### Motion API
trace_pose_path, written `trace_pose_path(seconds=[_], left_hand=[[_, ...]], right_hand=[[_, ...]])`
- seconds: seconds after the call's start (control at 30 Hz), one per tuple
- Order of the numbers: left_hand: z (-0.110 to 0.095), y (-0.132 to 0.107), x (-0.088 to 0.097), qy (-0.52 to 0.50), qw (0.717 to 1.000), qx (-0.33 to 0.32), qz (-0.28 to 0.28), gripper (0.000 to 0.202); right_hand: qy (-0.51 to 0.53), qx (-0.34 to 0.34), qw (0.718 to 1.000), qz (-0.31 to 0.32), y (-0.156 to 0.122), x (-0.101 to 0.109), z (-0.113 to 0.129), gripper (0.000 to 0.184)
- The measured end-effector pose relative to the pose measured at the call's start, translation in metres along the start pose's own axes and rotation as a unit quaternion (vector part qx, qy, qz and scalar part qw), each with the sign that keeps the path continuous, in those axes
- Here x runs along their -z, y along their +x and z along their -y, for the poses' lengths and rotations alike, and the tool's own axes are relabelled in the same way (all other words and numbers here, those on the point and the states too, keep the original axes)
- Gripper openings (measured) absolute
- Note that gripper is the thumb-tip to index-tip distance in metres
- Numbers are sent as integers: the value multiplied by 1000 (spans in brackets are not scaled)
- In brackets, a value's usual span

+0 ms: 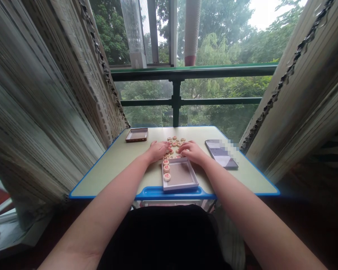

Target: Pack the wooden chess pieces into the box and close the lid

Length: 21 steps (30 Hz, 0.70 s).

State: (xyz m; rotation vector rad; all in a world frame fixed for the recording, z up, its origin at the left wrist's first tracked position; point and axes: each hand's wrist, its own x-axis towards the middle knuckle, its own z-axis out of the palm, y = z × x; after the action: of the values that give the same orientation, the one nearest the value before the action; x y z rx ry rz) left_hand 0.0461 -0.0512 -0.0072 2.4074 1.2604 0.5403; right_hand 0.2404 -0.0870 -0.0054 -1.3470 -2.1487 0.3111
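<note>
Round xiangqi pieces (174, 144) with red and dark characters lie in a loose group on the table, beyond the near box. My left hand (157, 150) reaches in from the left with its fingers stretched apart, fingertips on or just over pieces at the group's left side. From the right comes my right hand (192, 150), its fingers bent and apart, fingertips at pieces on the group's right side. Between my forearms sits a shallow open box (183, 176). Several red-marked pieces (166, 177) stand in a column along its left wall. Some pieces are partly hidden by my fingers.
The pale table (115, 165) has a blue edge. A shallow brown-sided box lid (136, 135) lies at the far left. On the right is a flat grey case (222, 155), partly blurred. Curtains (73, 75) hang on both sides, with a green railing (214, 71) behind.
</note>
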Motion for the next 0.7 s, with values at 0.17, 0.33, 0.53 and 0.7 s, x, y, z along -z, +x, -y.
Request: trace_pose_path(seconds=[0.17, 0.33, 0.53, 0.7], left_hand=[[8, 3, -4, 1, 1000, -4, -9, 61], [12, 4, -5, -46, 998, -37, -24, 57], [11, 3, -4, -92, 993, -66, -31, 55], [9, 1, -1, -22, 997, -70, -14, 49]], right_hand=[[-42, -41, 998, -35, -1, 2, 1, 23], [-39, 5, 999, 11, -4, 4, 8, 17], [-43, -38, 998, 31, -4, 4, 12, 16], [-21, -77, 997, 20, -3, 2, 11, 16]])
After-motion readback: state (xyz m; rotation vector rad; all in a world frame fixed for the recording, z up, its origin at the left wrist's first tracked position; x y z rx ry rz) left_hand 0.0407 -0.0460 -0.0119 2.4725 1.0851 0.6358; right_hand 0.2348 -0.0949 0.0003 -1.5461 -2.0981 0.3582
